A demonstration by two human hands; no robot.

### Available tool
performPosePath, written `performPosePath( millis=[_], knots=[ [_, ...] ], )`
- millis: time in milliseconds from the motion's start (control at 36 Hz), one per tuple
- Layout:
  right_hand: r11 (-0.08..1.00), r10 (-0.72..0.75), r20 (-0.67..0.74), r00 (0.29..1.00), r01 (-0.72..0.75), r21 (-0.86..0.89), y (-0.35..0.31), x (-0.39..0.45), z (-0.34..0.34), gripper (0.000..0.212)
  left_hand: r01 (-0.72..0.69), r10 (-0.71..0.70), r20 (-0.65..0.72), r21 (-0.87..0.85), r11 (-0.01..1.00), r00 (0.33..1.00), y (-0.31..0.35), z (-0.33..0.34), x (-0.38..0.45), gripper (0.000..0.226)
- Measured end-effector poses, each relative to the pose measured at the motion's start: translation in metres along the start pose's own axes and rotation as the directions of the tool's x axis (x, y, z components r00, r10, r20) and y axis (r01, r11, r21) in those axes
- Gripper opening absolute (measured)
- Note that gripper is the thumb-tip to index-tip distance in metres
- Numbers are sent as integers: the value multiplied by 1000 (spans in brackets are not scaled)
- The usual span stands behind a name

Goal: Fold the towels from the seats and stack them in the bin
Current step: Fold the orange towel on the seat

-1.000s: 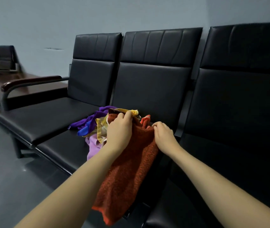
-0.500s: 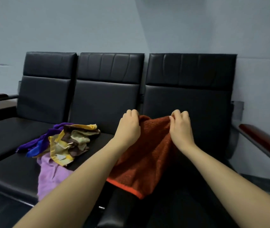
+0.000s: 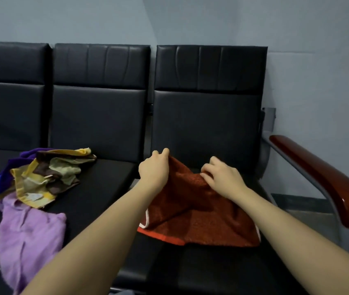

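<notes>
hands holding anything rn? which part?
Both grip the rust-red towel along its far edge: left hand at the raised left corner, right hand pinching bunched cloth further right. Its near end rests on the seat.

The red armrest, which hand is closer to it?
Right. The right hand pinches the red towel on the armrest's side; the left hand grips it farther away.

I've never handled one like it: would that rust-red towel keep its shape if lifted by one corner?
Probably not. The rust-red towel sags and creases between the left hand and right hand, so it looks floppy. Its nubby pile suggests it won't slip easily. It drapes on the right seat, so it seems light.
</notes>
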State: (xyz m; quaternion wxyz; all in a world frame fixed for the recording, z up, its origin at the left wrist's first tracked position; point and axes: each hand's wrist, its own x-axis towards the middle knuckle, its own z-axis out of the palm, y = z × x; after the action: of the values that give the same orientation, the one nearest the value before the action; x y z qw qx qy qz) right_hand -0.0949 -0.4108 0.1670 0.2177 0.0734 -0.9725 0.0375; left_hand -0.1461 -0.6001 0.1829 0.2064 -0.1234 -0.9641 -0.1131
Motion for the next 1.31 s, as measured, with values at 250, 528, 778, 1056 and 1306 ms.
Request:
performPosePath(
  millis=[250, 528, 778, 1056, 1306],
  knots=[
    [952, 169, 356, 919, -246, 182, -3, -23, 45, 41, 79, -5, 216, -334, 939, 976, 3, 30, -7, 23],
    [726, 676, 139, 723, -622, -293, 15, -39, 49, 75, 173, -75, 216, -480, 860, 973, 16, 49, -13, 24],
    [648, 745, 389, 542, -728, -225, 11, -44, 43, 36, 233, -164, 245, -286, 929, 956, 24, 50, -31, 14],
    [734, 649, 53, 759, -643, 217, 6, -49, 26, 31, 96, -84, 57, -237, 967, 995, 21, 28, -40, 15],
    [840, 518, -85, 851, -488, 236, 19, -38, -6, 24, 54, -132, -145, -451, 891, 980, 32, -5, -26, 17]
  ],
)
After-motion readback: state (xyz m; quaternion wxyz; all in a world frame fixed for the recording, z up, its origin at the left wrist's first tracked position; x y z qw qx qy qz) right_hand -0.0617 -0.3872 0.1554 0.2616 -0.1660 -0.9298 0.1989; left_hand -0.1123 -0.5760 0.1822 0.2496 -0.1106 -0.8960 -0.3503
